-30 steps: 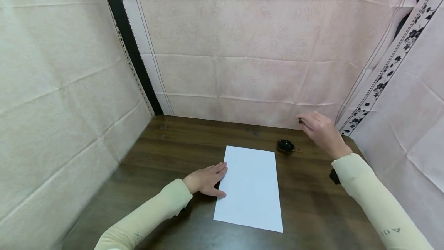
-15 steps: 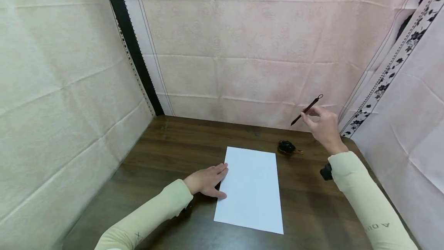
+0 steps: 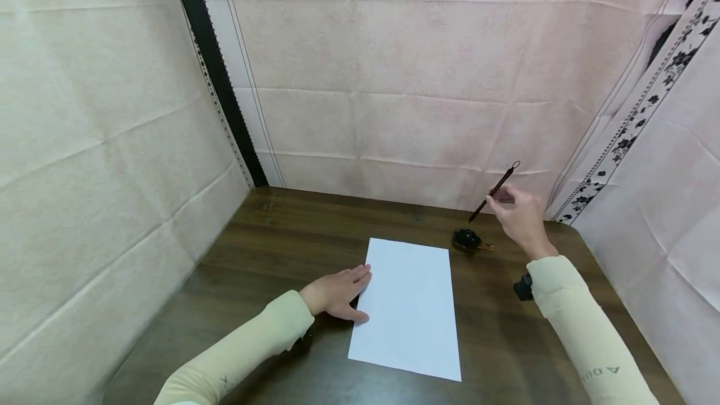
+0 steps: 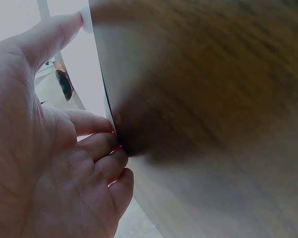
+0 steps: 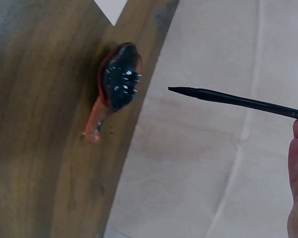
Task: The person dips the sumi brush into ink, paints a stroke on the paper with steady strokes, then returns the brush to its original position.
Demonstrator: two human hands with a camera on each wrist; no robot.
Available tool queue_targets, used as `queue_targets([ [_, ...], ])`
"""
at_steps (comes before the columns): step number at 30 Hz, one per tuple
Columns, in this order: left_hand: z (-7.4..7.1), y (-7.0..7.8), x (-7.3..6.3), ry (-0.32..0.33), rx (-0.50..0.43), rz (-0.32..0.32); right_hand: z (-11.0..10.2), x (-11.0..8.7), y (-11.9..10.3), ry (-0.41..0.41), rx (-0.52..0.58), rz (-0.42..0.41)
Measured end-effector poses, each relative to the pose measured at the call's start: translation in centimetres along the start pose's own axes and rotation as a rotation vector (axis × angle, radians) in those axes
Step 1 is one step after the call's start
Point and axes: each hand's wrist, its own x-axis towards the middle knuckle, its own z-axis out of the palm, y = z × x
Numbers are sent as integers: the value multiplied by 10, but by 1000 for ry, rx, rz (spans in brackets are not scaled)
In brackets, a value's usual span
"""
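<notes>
A sheet of white paper [image 3: 407, 311] lies flat on the brown wooden table. My left hand [image 3: 337, 294] rests at its left edge, thumb and fingertips touching the sheet. In the head view my right hand [image 3: 522, 217] pinches a dark ink brush [image 3: 504, 179] that has a loop at its upper end. The brush slants with its pointed black tip down and to the left. Below that tip is a small brown dish [image 5: 101, 82] with a short handle, holding shiny black ink [image 5: 120, 79]. A gap separates tip and ink in the right wrist view.
The wooden table [image 3: 270, 249] ends at a pale cloth wall [image 3: 382, 124] behind the dish. More cloth walls stand on the left [image 3: 112, 205] and right [image 3: 675, 230], close beside the right arm.
My right hand has turned, bringing the brush into full view, then lowered its tip toward the ink dish. The left hand stays on the paper.
</notes>
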Motion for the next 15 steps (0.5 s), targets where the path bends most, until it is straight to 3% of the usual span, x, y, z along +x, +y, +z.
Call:
queue_targets([
  [15,1,0,-2,2,-11,-2,27,-31,20,9,9,55],
])
